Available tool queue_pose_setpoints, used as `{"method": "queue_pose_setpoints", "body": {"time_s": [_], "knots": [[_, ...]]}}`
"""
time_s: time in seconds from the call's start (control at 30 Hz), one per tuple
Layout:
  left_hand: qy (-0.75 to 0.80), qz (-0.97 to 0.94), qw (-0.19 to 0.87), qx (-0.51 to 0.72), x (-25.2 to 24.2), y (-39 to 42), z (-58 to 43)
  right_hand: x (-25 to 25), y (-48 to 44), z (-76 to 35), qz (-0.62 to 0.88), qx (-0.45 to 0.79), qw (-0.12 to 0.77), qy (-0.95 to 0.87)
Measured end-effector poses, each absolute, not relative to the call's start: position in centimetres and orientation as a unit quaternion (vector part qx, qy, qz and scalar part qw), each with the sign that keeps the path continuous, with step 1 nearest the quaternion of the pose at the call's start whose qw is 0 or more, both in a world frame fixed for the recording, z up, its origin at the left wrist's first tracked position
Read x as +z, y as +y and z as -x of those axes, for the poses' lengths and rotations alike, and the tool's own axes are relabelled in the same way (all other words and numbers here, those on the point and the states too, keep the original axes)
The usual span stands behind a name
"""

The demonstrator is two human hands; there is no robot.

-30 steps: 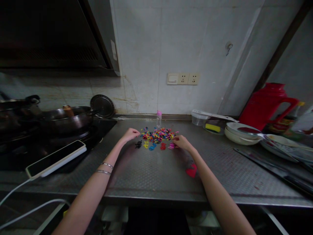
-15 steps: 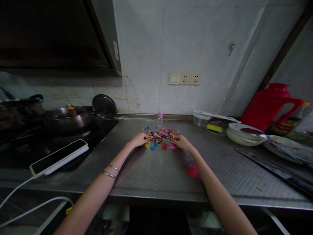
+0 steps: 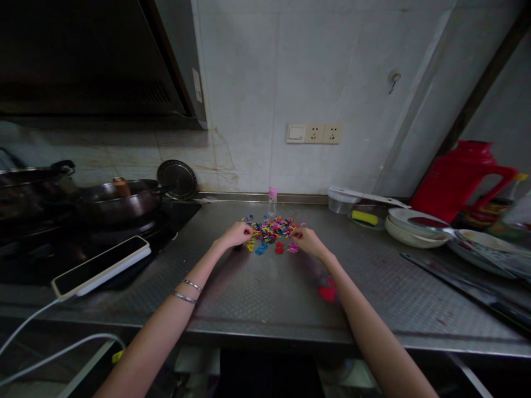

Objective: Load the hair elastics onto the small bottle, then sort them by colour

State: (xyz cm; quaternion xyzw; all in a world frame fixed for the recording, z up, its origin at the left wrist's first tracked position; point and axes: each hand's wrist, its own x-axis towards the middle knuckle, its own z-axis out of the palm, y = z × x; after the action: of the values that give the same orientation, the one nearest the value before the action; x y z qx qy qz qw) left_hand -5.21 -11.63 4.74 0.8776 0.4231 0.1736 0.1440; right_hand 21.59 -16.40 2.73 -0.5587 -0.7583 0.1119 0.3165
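A heap of small multicoloured pieces (image 3: 274, 225), which look like little elastic hair bands, lies on the metal counter. In front of it are smaller piles: yellow bands (image 3: 250, 245), blue bands (image 3: 261, 249), red bands (image 3: 279, 248) and pink bands (image 3: 293, 247). At the heap's left edge is my left hand (image 3: 237, 234), its fingers closed together near the yellow pile. My right hand (image 3: 305, 240) is pinched at the right edge, just above the pink pile. Whatever either hand's fingertips hold is too small to make out. Behind the heap stands a clear bottle with a pink cap (image 3: 272, 202).
A red heart-shaped piece (image 3: 327, 291) lies by my right forearm. Bowls (image 3: 415, 235), a yellow sponge (image 3: 365, 218), a long dark utensil (image 3: 452, 284) and a red thermos jug (image 3: 452, 182) occupy the right. At left are a phone-like device (image 3: 102, 267) with a cable and a pan (image 3: 118, 204) on the stove.
Both hands stay at the two sides of the heap with only slight finger movement. My left fingertips have shifted very slightly; the piles look the same.
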Motion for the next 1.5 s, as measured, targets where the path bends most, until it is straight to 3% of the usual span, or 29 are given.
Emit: {"method": "queue_pose_setpoints", "body": {"time_s": [0.17, 0.5, 0.8, 1.5], "knots": [[0.375, -0.901, 0.178, 0.128, 5.4, -12.4, 4.6, 3.2, -17.8, -18.1, 0.443, 0.034, 0.305, -0.843], [0.399, -0.9, 0.16, 0.076, 4.8, -13.4, 3.5, 2.1, -18.3, -15.5, 0.455, -0.012, 0.224, -0.862], [0.359, -0.909, 0.188, 0.097, 4.6, -13.3, 3.2, 2.5, -18.4, -15.8, 0.443, -0.006, 0.262, -0.858], [0.369, -0.898, 0.227, 0.073, 5.0, -13.9, 2.9, 3.2, -18.1, -17.0, 0.46, -0.001, 0.257, -0.85]]}}
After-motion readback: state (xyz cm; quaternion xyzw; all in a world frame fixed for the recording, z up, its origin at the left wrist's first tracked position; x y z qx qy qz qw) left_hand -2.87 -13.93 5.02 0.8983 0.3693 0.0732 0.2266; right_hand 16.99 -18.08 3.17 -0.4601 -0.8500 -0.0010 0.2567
